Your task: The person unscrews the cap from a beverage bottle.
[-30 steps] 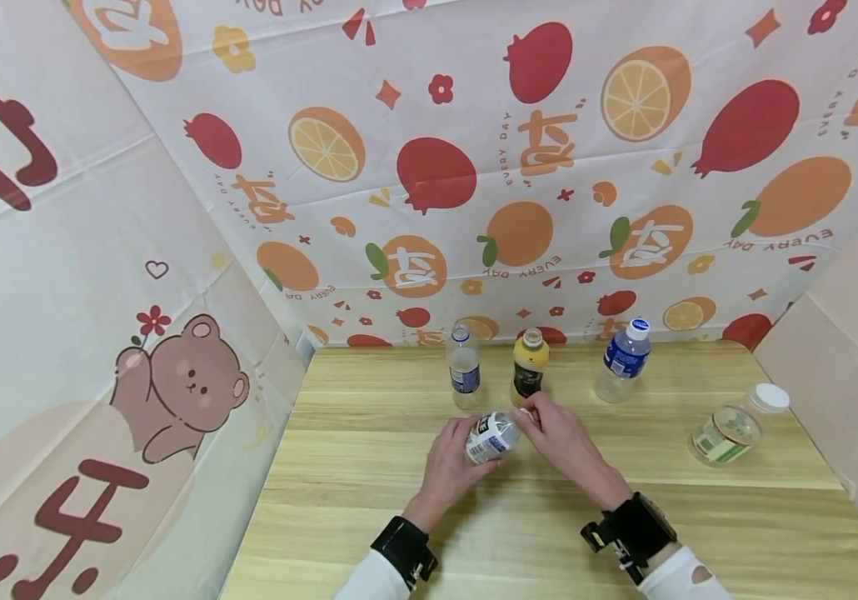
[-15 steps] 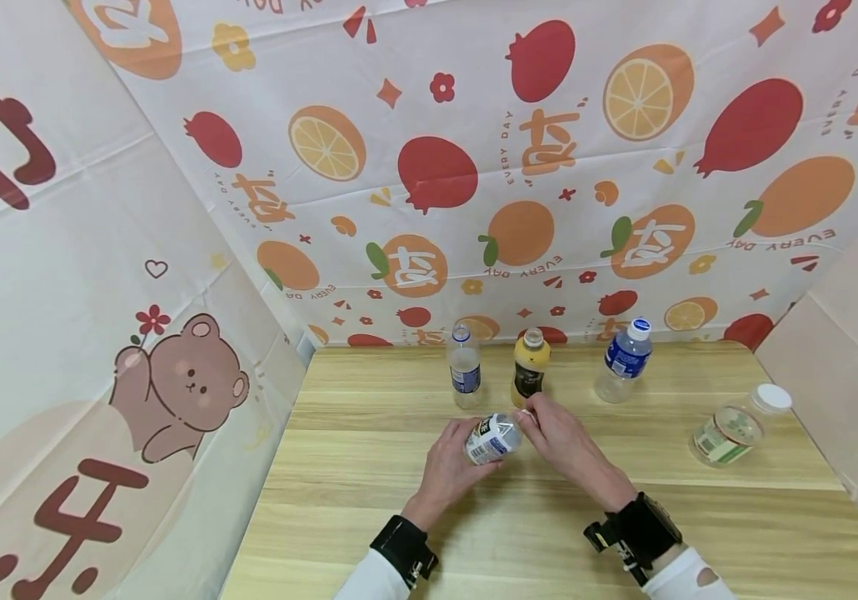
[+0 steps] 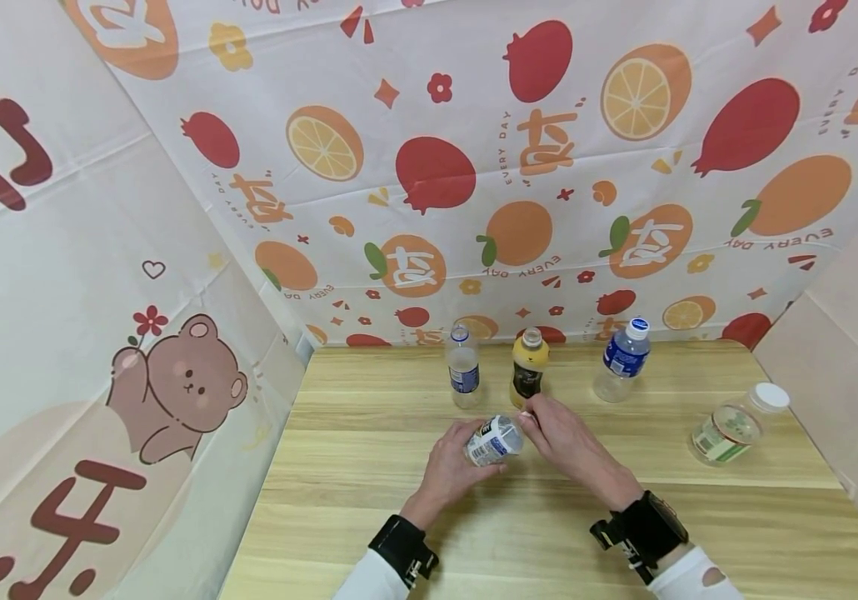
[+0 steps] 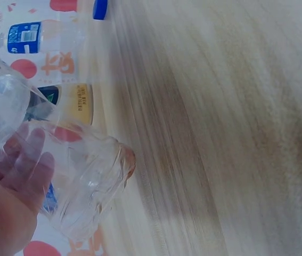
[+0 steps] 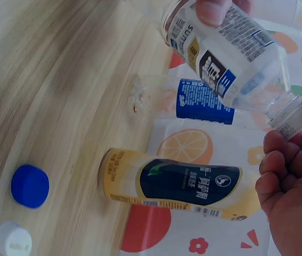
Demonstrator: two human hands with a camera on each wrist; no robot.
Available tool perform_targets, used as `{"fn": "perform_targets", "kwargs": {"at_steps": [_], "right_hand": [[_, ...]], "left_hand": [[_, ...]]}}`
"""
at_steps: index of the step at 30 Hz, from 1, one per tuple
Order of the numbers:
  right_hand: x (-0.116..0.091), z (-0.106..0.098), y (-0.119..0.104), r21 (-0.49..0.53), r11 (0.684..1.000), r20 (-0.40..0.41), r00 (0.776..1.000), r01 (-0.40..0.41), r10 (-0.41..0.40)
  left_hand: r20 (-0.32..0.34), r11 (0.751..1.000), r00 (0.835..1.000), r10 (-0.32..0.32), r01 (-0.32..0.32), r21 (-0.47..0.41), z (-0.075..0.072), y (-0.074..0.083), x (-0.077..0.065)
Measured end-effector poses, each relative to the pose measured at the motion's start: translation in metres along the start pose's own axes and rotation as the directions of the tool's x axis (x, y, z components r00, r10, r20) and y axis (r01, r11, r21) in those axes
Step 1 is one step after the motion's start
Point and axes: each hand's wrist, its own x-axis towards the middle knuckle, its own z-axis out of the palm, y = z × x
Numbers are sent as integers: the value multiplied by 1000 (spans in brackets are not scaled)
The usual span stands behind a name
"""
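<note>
My left hand [image 3: 453,467] grips a clear plastic bottle [image 3: 495,442] round its white printed label. The bottle is tilted, its neck toward my right hand [image 3: 567,446]. In the right wrist view, that hand's thumb and curled fingers pinch the white cap [image 5: 291,118] at the bottle's neck. The left wrist view shows the bottle's bare clear lower part [image 4: 87,176]. Just behind the hands stands a yellow bottle [image 3: 530,362] with a dark label and an uncapped mouth. To its left is a clear bottle [image 3: 464,367] with a blue label.
Right of the yellow bottle stands a blue-labelled bottle [image 3: 624,360] with a cap. Farther right is a clear jar [image 3: 729,433] with a white lid. A loose blue cap [image 5: 30,186] and white cap [image 5: 13,238] lie on the wooden table. A fruit-print cloth [image 3: 436,217] hangs behind.
The held bottle has turned slightly, and my right wrist has shifted a little to the right. Both hands keep their hold; the standing bottles stay in place.
</note>
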Motion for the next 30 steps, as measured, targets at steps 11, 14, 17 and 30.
{"fn": "perform_targets", "kwargs": {"at_steps": [11, 14, 17, 30], "right_hand": [[-1, 3, -2, 13, 999, -99, 994, -40, 41], [-2, 7, -5, 47, 991, -134, 983, -122, 127], [-3, 9, -7, 68, 980, -147, 970, -187, 195], [-2, 8, -11, 62, 980, -183, 963, -191, 199]], "left_hand": [[8, 994, 999, -44, 45, -95, 6, 2, -2], [-52, 998, 999, -6, 2, -63, 9, 4, -2], [-99, 999, 995, 23, -26, -32, 11, 6, -4], [-129, 998, 991, 47, -52, -32, 16, 2, -6]]}}
